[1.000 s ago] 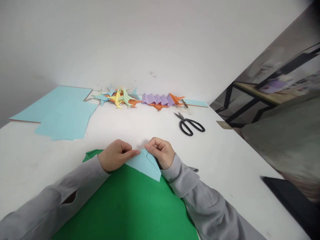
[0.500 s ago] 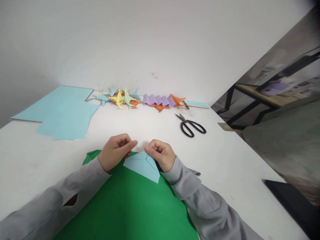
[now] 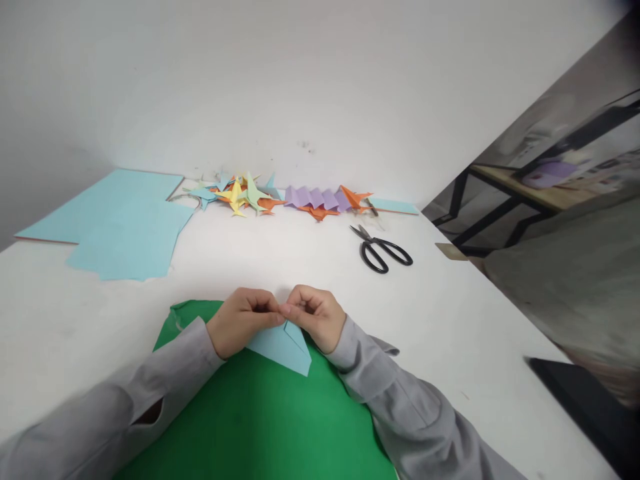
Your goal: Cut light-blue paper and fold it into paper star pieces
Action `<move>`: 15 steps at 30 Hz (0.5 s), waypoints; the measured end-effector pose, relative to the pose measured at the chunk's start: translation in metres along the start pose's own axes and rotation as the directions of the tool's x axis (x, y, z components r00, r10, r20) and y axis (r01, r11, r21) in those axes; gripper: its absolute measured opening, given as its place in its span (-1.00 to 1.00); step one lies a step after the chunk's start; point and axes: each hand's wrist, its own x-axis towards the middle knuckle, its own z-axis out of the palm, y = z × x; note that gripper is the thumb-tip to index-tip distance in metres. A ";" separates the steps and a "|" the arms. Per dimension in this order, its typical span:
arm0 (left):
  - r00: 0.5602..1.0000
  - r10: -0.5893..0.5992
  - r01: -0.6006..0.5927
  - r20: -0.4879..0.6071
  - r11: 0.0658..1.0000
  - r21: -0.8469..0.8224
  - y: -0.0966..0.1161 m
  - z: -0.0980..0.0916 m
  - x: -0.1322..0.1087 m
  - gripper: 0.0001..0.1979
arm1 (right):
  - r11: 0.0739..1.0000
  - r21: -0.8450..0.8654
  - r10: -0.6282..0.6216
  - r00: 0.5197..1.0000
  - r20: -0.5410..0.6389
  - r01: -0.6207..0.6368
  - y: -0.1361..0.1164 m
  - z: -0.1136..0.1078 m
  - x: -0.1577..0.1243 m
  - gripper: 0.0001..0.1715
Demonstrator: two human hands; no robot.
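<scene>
Pinching a small, folded sheet of pale-blue paper [image 3: 281, 347] by its upper edge, with thumb and fingers of the left hand [image 3: 243, 321] and of the right hand [image 3: 320, 319] closed on it side by side, tips meeting or nearly so. Probably gripped so close together to keep the folded layers pressed at one spot, with a crease line just below the right fingers and the lower edge free. Under the fingers, a broad, bright-green, cloth-like cover [image 3: 265, 420], perhaps as a soft work surface; impossible to tell from here: paper resting on it or just above. Beyond the fingers to the right, on the white counter [image 3: 450, 333], slightly open metal scissors with black looped handles [image 3: 383, 249], likely there for easy reach. Far left of the fingers, overlapping flat sheets of pale-blue paper [image 3: 130, 233]. Ahead of the fingers, by the white wall [image 3: 280, 87], pointed, multicoloured folded-paper shapes [image 3: 250, 196] and a purple pleated paper strip [image 3: 316, 198], seemingly at the back to leave working room.
</scene>
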 end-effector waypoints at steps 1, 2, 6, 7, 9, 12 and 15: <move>1.000 -0.010 0.010 0.005 1.000 -0.013 0.000 0.000 0.000 -0.80 | 1.000 -0.008 -0.003 1.000 0.005 0.003 0.000 0.000 0.000 -0.54; 1.000 -0.019 0.019 0.007 0.999 -0.027 0.000 0.001 0.001 -0.80 | 1.000 -0.013 -0.003 1.000 0.005 0.003 0.000 0.001 -0.001 -0.55; 0.998 -0.055 0.055 0.002 0.997 -0.052 0.001 0.001 0.000 -0.80 | 1.000 0.000 0.026 0.999 -0.019 -0.026 0.000 0.002 0.000 -0.54; 0.998 -0.060 0.060 -0.001 0.997 -0.046 0.002 0.001 0.000 -0.80 | 0.999 0.011 0.038 0.999 -0.029 -0.038 0.001 0.002 0.000 -0.53; 0.999 -0.054 0.054 -0.006 0.998 -0.029 0.002 0.000 0.000 -0.81 | 0.998 0.037 0.058 0.997 -0.054 -0.056 0.001 0.002 0.001 -0.52; 1.000 -0.022 0.022 -0.005 1.000 0.004 0.001 -0.001 0.000 -0.79 | 0.996 0.056 0.075 0.995 -0.065 -0.072 0.001 0.001 0.001 -0.51; 1.000 -0.016 0.016 0.006 0.999 0.045 0.001 -0.002 -0.001 -0.77 | 0.997 0.025 0.075 0.997 -0.017 -0.075 -0.001 0.000 0.001 -0.51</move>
